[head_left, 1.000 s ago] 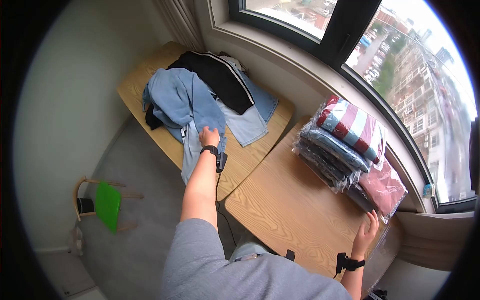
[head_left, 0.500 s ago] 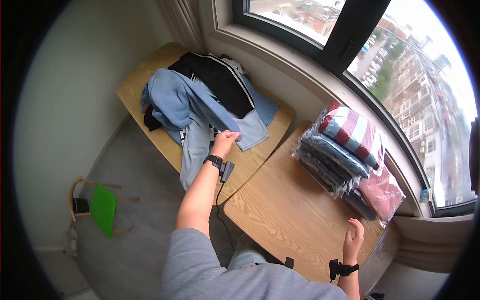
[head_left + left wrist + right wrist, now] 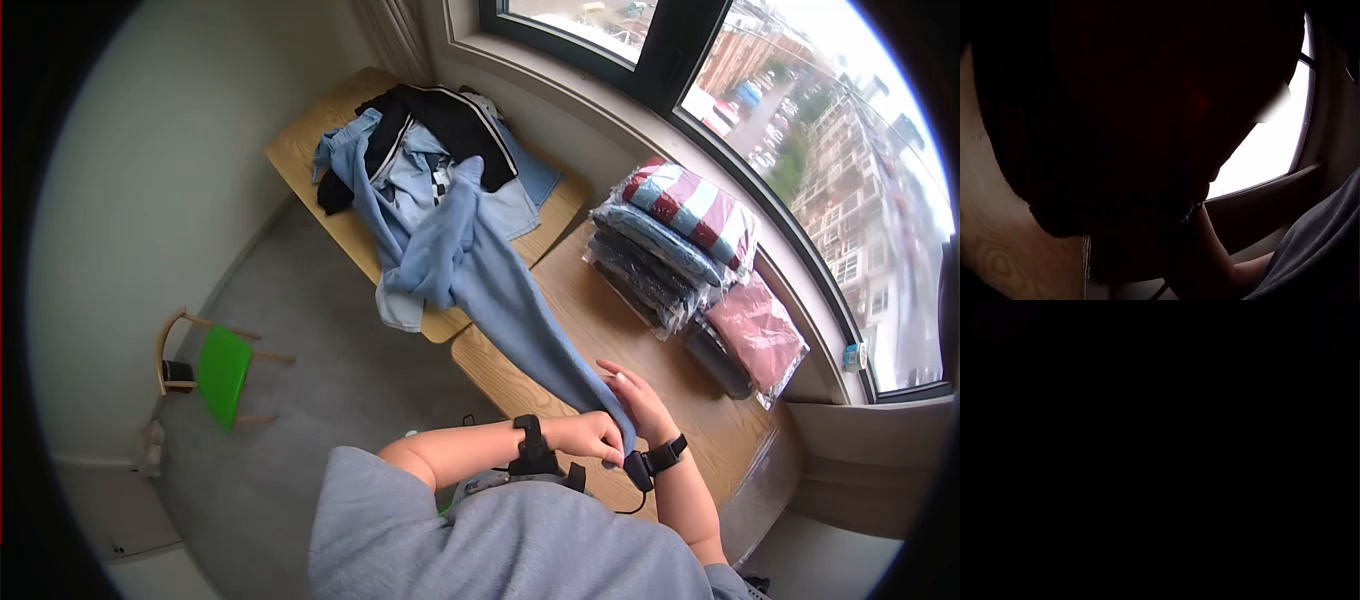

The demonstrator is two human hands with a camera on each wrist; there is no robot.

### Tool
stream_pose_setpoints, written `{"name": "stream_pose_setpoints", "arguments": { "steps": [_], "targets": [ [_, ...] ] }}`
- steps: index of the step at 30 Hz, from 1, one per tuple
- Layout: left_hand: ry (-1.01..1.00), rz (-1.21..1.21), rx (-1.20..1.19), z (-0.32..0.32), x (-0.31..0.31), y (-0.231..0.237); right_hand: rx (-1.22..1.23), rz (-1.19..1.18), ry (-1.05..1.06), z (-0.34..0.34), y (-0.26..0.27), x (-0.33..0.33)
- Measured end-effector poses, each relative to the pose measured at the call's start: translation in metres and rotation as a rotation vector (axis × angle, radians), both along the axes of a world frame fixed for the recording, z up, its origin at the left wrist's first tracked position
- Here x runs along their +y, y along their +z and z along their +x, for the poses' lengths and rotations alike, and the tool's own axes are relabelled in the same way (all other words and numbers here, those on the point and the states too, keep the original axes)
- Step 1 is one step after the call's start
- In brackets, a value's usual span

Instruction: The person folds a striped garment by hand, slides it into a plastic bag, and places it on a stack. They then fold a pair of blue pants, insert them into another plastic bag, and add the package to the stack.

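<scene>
While your left hand (image 3: 588,435) grips the near end of a blue garment (image 3: 515,310) in the head view, your right hand (image 3: 642,408) lies along the other side of that end, fingers extended and relaxed. Each of your wrists carries a black strap. The blue garment runs slantwise, one long narrow part over the near worktop (image 3: 500,378), the rest bunched on the far worktop (image 3: 303,150). Behind it on the far worktop you have a black garment (image 3: 470,135) with white stripes; a pale blue garment (image 3: 401,310) droops over the edge beneath the bunched part. To the right, near the window (image 3: 825,160), you have a stack of plastic-wrapped textiles (image 3: 690,220), with a pink packet (image 3: 762,330) just beside it. A green chair (image 3: 222,375) stands on the floor at left.

Left wrist view: a dark mass fills most of the frame; you cannot tell hand from cloth. Lit wood shows at left, a forearm (image 3: 1215,247) and grey shirt (image 3: 1316,244) at lower right.

Right wrist view: almost wholly black; grasp and garment cannot be read from it.
</scene>
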State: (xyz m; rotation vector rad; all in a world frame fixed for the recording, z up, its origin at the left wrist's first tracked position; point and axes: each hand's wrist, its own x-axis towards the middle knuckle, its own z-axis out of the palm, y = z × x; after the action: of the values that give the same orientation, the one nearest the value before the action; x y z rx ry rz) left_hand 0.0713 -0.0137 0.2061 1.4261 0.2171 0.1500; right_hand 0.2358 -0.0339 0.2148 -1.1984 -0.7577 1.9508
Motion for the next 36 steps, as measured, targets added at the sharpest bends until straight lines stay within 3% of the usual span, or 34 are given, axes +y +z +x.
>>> {"name": "stream_pose_setpoints", "arguments": {
  "steps": [1, 4, 5, 7, 9, 13, 15, 17, 23, 25, 26, 29, 31, 33, 34, 36],
  "targets": [
    [-0.074, -0.012, 0.077, 0.014, -0.032, 0.005, -0.445, 0.122, 0.294, 0.007, -0.003, -0.024],
    [-0.237, 0.047, -0.013, 0.027, -0.060, -0.028, -0.519, 0.135, 0.375, 0.035, -0.012, -0.070],
    [-0.266, 0.134, -0.063, 0.027, -0.064, -0.028, -0.545, 0.036, 0.302, 0.039, 0.000, -0.086],
    [-0.225, 0.025, -0.059, 0.024, -0.068, -0.028, -0.500, 0.018, 0.025, 0.056, -0.005, -0.125],
    [-0.027, 0.147, -0.032, 0.020, -0.060, -0.029, -0.377, 0.011, -0.143, 0.084, -0.012, -0.164],
    [0.517, 0.447, 0.275, 0.003, -0.028, -0.046, -0.343, -0.052, -0.359, 0.150, -0.015, -0.254],
    [0.744, 0.548, 0.241, -0.003, -0.012, -0.074, -0.338, -0.111, -0.458, 0.174, -0.010, -0.299],
    [0.816, 0.524, 0.334, 0.003, -0.007, -0.090, -0.340, -0.274, -0.509, 0.191, -0.013, -0.345],
    [0.573, 0.523, 0.436, 0.085, -0.039, -0.129, -0.327, -0.389, -0.632, 0.169, -0.026, -0.422],
    [0.541, 0.747, 0.633, 0.116, -0.061, -0.134, -0.275, -0.446, -0.618, 0.151, -0.036, -0.432],
    [0.433, 0.749, 0.808, 0.128, -0.068, -0.126, -0.337, -0.467, -0.591, 0.142, -0.041, -0.434],
    [0.334, 0.869, 0.947, 0.139, -0.074, -0.136, -0.673, -0.428, -0.325, 0.129, -0.069, -0.447],
    [0.381, 0.921, 0.893, 0.137, -0.068, -0.153, -0.799, -0.507, -0.240, 0.129, -0.067, -0.441],
    [0.474, 0.729, 0.699, 0.127, -0.051, -0.160, -1.168, -0.307, -0.269, 0.131, -0.079, -0.433],
    [0.556, 0.619, 0.571, 0.117, -0.046, -0.157, -1.095, -0.294, -0.332, 0.137, -0.081, -0.423],
    [0.461, 0.322, 0.416, 0.102, -0.032, -0.156, -0.992, -0.194, -0.389, 0.140, -0.070, -0.387]
  ]
}}
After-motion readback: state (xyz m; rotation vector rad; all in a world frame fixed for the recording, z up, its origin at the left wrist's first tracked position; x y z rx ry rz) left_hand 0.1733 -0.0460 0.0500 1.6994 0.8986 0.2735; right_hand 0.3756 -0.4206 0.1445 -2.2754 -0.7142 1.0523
